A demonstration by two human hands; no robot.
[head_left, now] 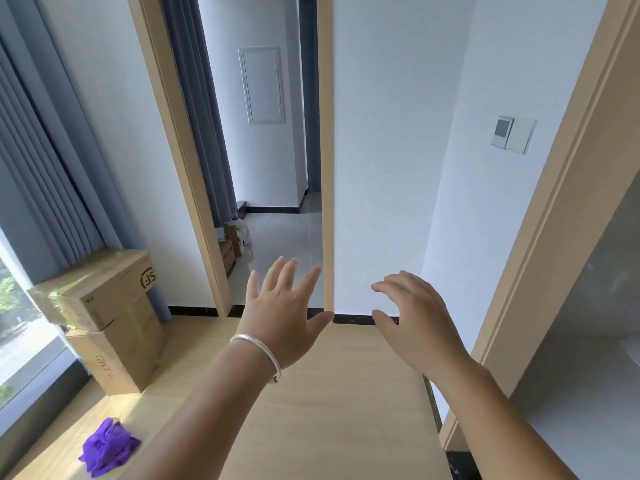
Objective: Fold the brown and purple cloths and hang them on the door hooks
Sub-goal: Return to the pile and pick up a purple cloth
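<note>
A crumpled purple cloth [109, 446] lies on the wooden floor at the lower left. My left hand [285, 306], with a silver bangle on the wrist, is held out in front with fingers spread and holds nothing. My right hand [414, 317] hovers beside it, fingers loosely bent, also empty. Both hands are in the air in front of the doorway, far from the purple cloth. No brown cloth and no door hooks are in view.
Two stacked cardboard boxes [107, 313] stand by the window and grey curtain [45, 174] at left. An open doorway [273, 237] leads to a tiled hallway with a box and a white bottle. A wall switch panel [514, 135] sits right, beside a wooden frame [554, 216].
</note>
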